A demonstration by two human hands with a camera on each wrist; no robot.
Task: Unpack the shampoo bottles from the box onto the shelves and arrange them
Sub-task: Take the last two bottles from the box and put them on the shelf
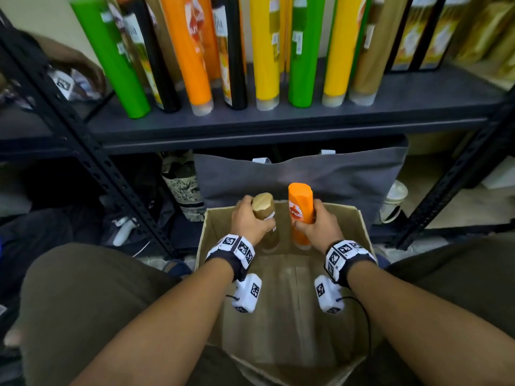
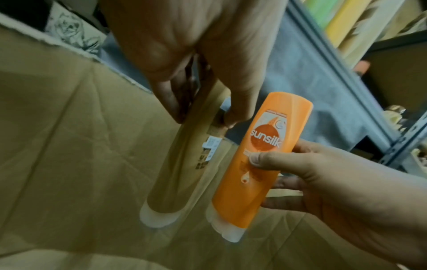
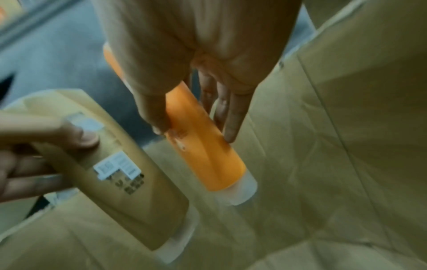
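An open cardboard box [image 1: 359, 240] sits between my knees, below a dark shelf [image 1: 278, 121]. My left hand [image 1: 250, 221] grips a tan-gold shampoo bottle [image 1: 264, 215], cap end down, at the box's far side. My right hand [image 1: 317, 227] grips an orange Sunsilk bottle [image 1: 299, 207] next to it, also cap down. The left wrist view shows the tan-gold bottle [image 2: 184, 164] and the orange bottle [image 2: 254, 164] side by side, translucent caps low inside the box. In the right wrist view my fingers wrap the orange bottle [image 3: 203, 155]; the tan-gold bottle [image 3: 115, 173] is at left.
Several tall bottles stand in a row on the shelf: green [image 1: 111, 57], black [image 1: 237, 51], orange [image 1: 189, 51], yellow [image 1: 264, 48] and gold ones. A grey fabric bag [image 1: 306, 174] stands behind the box. A black perforated upright [image 1: 92, 151] slants at left. Clutter fills the floor at left.
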